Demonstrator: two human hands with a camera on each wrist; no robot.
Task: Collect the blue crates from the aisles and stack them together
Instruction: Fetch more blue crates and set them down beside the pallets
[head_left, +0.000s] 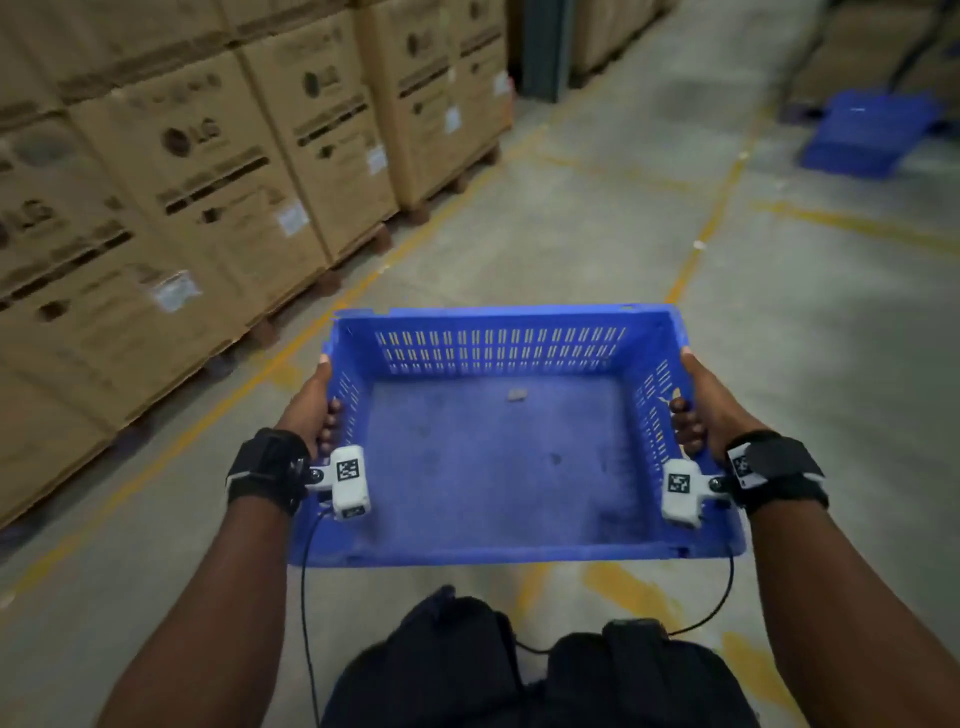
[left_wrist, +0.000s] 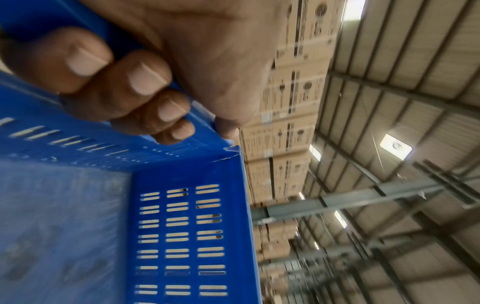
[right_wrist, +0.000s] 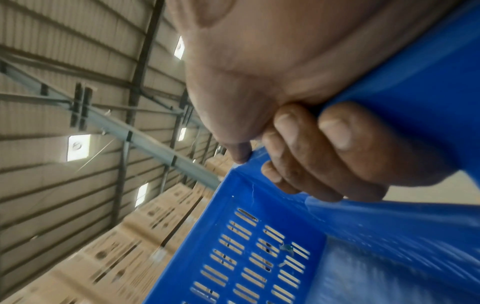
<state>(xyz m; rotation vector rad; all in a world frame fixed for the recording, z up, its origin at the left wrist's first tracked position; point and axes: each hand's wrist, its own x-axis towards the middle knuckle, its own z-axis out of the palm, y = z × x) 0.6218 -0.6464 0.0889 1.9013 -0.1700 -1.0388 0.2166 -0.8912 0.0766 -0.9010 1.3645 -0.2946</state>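
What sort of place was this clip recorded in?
Most likely a warehouse: palletised cardboard cartons line a concrete floor marked with yellow lane lines, and the wrist views show a corrugated metal roof on steel beams.

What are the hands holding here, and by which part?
Both hands hold one blue crate: left hand on its left rim, right hand on its right rim.

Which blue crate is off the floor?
The near crate, held at both side rims by the left hand and right hand. The far crates sit on the floor.
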